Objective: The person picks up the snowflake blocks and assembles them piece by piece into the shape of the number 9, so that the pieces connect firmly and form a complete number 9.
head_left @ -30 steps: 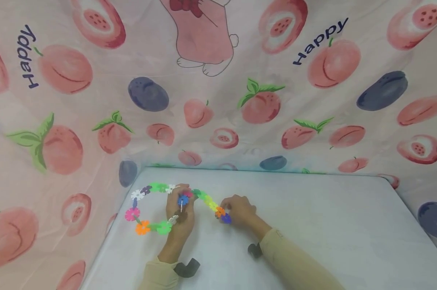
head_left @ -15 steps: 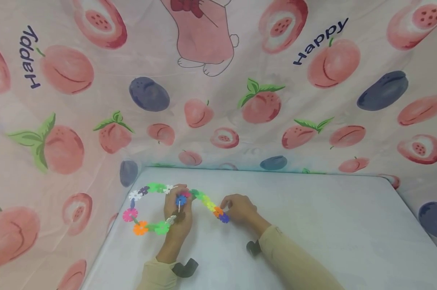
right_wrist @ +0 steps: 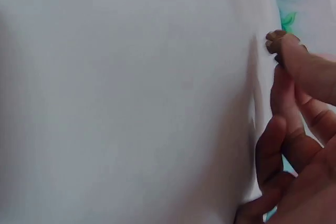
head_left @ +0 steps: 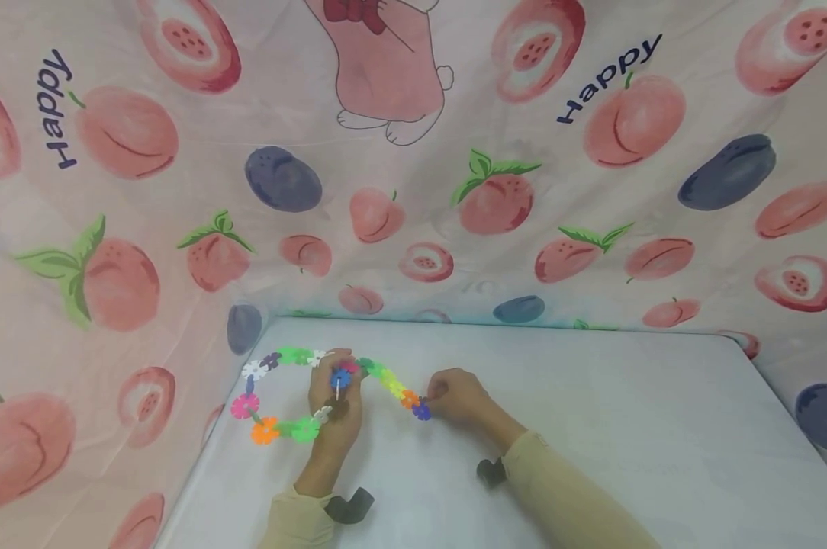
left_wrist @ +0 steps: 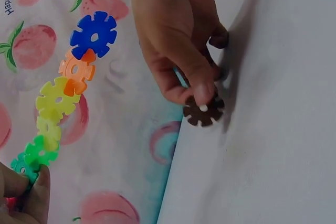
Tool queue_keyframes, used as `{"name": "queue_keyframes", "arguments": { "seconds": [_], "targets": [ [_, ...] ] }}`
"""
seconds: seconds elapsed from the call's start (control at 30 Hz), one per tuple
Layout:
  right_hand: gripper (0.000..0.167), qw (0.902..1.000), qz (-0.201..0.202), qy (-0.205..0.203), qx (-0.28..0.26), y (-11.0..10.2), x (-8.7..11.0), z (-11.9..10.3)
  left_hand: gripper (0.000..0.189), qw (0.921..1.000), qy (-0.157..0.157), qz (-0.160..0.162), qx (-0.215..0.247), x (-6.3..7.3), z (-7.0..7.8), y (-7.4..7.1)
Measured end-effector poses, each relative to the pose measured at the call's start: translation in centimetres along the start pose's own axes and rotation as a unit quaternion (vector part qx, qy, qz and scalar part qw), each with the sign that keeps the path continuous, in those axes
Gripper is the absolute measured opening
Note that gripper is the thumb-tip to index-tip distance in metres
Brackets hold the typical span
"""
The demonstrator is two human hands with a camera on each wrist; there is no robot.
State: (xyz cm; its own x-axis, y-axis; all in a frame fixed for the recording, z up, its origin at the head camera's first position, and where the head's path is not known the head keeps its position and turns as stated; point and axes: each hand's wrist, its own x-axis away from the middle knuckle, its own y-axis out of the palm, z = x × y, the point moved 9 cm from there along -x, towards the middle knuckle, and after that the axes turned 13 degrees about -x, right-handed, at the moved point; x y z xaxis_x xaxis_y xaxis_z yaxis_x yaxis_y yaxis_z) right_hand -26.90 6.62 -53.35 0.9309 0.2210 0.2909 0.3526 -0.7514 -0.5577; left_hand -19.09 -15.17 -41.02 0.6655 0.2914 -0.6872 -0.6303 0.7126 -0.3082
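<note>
My left hand (head_left: 338, 412) pinches a chain of flower-shaped interlocking plastic discs (head_left: 245, 406). The chain loops out to the left of that hand, and its free tail runs right through green, yellow and orange to a blue disc (left_wrist: 94, 36) at the end. My right hand (head_left: 463, 400) is just right of this blue disc. Between its thumb and fingers it pinches a single brown disc (left_wrist: 203, 111), which shows partly behind the fingertips in the right wrist view. In the left wrist view the brown disc stands apart from the chain. Part of the chain is hidden by the left hand.
Both hands are above a white-covered table (head_left: 592, 442). A cloth printed with peaches (head_left: 496, 202) hangs behind it and along the left side. Dark curved straps (head_left: 350, 505) show by both wrists.
My right hand has drawn slightly right, away from the chain's blue end, with the brown disc in its fingers. The left hand and chain have shifted a little left.
</note>
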Motion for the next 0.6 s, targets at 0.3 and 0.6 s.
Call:
{"name": "queue_keyframes", "arguments": {
  "seconds": [0.3,0.6],
  "targets": [
    [0.012,0.9952,-0.010,-0.037,-0.090,-2.8,1.9,0.2,0.025,0.9999,-0.004,-0.012,-0.004,-0.2,-0.4,-0.1],
    [0.012,0.9901,-0.017,-0.061,-0.125,-4.2,5.1,-0.9,0.024,0.9997,-0.020,-0.003,-0.012,-0.5,-0.7,0.2]
  ]
}}
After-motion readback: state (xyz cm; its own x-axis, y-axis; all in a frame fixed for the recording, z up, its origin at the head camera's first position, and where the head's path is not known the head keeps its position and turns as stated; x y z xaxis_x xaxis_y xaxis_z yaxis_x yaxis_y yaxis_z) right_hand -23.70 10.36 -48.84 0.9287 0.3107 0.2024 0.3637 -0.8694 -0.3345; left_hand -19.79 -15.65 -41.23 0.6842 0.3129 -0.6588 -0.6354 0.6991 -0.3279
